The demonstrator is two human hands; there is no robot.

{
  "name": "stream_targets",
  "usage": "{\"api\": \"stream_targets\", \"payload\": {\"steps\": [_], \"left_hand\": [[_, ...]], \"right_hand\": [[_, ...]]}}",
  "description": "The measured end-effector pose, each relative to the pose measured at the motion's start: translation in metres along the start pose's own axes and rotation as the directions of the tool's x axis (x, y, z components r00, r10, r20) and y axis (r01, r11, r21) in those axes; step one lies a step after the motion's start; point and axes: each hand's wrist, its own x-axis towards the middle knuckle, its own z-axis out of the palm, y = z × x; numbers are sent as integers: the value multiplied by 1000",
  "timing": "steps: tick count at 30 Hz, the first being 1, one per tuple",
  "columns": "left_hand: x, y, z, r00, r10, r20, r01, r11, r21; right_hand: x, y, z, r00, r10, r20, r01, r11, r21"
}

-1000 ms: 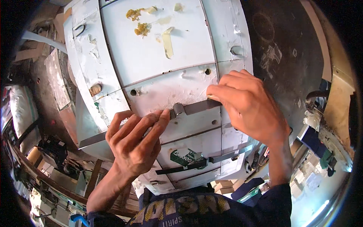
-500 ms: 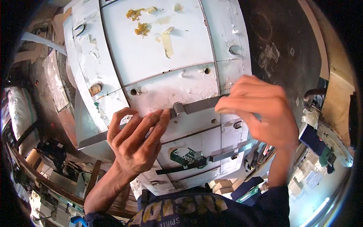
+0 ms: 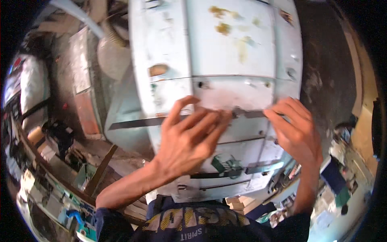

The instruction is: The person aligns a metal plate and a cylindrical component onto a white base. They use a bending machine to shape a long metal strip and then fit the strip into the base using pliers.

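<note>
Both hands press on a pale blue metal casing (image 3: pixel 225 52) that fills the middle of the view. Left hand (image 3: pixel 189 139) lies open and flat, fingers spread and pointing up and to the right, its fingertips reaching a thin dark metal strip (image 3: pixel 133 122) that runs across the casing. By its flat pose it seems to pin the strip against the panel rather than grip it. Its forearm comes up from the lower left, the wrist bent back.

Right hand (image 3: pixel 296 135) sits at the strip's right end, near the casing's edge. Its fingers curl loosely over the strip there, the tips touching it; whether they pinch it or only press on it, I cannot tell. The wrist drops almost straight down to a dark sleeve.

Between the two hands a small clasp or joint (image 3: pixel 238 111) shows on the strip, which may be why the hands bracket that spot.

Lower on the casing a green part (image 3: pixel 227 164) sits on a second dark band. Farther up, the panel carries yellowish stains (image 3: pixel 223 20) and small holes. Beyond, to the left, lies a cluttered workshop floor (image 3: pixel 60 133), blurred.
</note>
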Motion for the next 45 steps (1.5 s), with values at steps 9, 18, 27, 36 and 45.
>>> {"api": "stream_targets", "payload": {"steps": [9, 18, 27, 36, 45], "left_hand": [[-45, -35, -57, 984, -180, -6, 180, 980, 79], [-44, -37, -41, 996, -85, -30, 86, 996, 23], [-40, -36, -41, 993, -95, -70, 98, 995, 32], [-35, -39, -47, 990, -135, -39, 135, 991, -15], [-42, -44, -37, 992, -82, -92, 80, 997, -16]], "right_hand": [[4, -9, 3, 999, 32, 32, -31, 999, -37], [5, -12, 2, 997, 58, 54, -55, 996, -65], [3, -14, 5, 996, 93, 17, -92, 995, -45], [9, -12, 1, 995, 100, 28, -99, 994, -50], [6, -13, 4, 995, 99, 21, -97, 993, -65]]}}
